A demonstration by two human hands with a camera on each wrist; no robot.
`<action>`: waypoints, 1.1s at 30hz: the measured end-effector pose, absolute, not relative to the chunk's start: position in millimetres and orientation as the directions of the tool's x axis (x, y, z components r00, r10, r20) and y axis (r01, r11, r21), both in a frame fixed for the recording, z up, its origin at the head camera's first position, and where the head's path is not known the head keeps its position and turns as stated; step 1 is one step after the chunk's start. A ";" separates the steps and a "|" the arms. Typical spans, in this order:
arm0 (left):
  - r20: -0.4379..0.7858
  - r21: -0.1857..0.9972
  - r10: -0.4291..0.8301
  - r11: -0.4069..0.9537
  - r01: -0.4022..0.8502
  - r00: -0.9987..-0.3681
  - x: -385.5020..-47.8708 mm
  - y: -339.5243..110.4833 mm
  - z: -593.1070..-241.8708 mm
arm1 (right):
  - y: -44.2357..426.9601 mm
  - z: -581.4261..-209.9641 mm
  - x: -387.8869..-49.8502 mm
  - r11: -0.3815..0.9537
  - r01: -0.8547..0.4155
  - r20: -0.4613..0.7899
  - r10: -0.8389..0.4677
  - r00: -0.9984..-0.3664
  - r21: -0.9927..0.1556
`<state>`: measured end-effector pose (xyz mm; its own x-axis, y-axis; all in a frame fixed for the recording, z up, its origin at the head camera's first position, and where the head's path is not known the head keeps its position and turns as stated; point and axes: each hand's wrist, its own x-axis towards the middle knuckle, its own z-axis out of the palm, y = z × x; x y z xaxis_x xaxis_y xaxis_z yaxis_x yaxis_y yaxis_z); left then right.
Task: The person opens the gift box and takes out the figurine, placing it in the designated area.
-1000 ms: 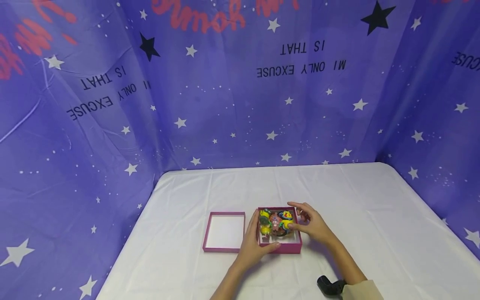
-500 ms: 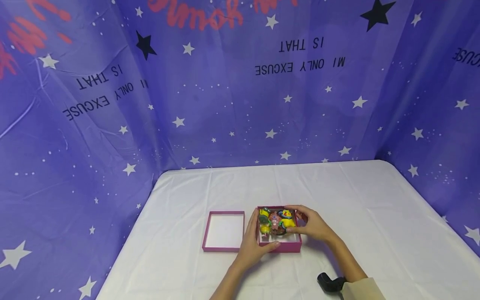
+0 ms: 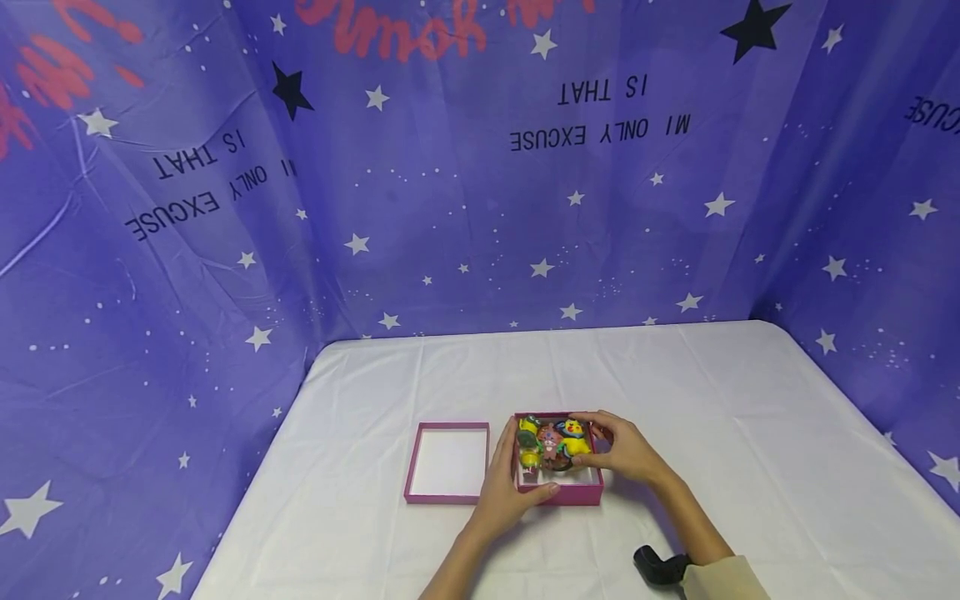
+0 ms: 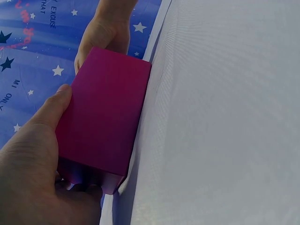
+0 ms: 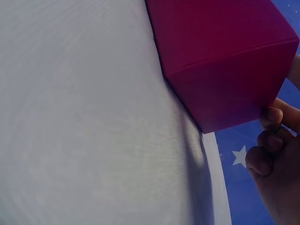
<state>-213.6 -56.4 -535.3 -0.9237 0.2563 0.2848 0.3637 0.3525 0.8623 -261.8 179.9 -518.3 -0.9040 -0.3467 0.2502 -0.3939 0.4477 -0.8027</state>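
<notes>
An open magenta box stands on the white-covered table, packed with small toys. My left hand holds it by its left side, fingers along the outer wall and thumb over the front edge. In the left wrist view the left thumb lies along the upper edge of the box. My right hand reaches over the right wall and pinches a yellow toy figure between thumb and index finger. The other right fingers curl outside the box. A pinkish-brown figure and green-and-yellow toys lie beside it.
The box's shallow lid, magenta-rimmed and white inside, lies upturned on the white tablecloth to the left. A black angled object is by the right forearm. A purple star-print curtain encloses the back and sides.
The right thumb and index finger have shifted slightly left, farther over the box, and the yellow figure shows more fully between them. The left hand and lid hold their places.
</notes>
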 end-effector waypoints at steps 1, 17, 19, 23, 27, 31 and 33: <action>0.283 0.863 0.255 0.354 0.361 -0.925 -213.3 -56.4 -535.0 | 180.1 -519.0 -262.1 0.449 -0.397 0.256 -0.343 -0.904 -0.800; 0.287 0.864 0.257 0.347 0.365 -0.923 -211.4 -56.0 -533.3 | 171.8 -486.2 -243.4 0.440 -0.425 0.274 -0.366 -0.889 -0.791; 0.294 0.863 0.260 0.342 0.373 -0.920 -211.2 -56.0 -532.9 | 173.0 -488.6 -245.1 0.440 -0.429 0.280 -0.364 -0.888 -0.789; 0.308 0.857 0.264 0.341 0.387 -0.914 -211.7 -55.9 -532.5 | 178.3 -501.4 -254.2 0.434 -0.435 0.289 -0.362 -0.886 -0.789; 0.300 0.860 0.264 0.341 0.380 -0.917 -212.2 -56.4 -532.5 | 181.7 -507.8 -260.3 0.420 -0.431 0.288 -0.362 -0.886 -0.798; 0.303 0.862 0.265 0.333 0.382 -0.915 -212.9 -56.2 -533.6 | 179.5 -498.3 -256.2 0.413 -0.430 0.285 -0.367 -0.885 -0.803; 0.307 0.861 0.266 0.330 0.386 -0.914 -213.4 -55.9 -534.2 | 177.7 -489.0 -251.7 0.410 -0.429 0.282 -0.373 -0.884 -0.805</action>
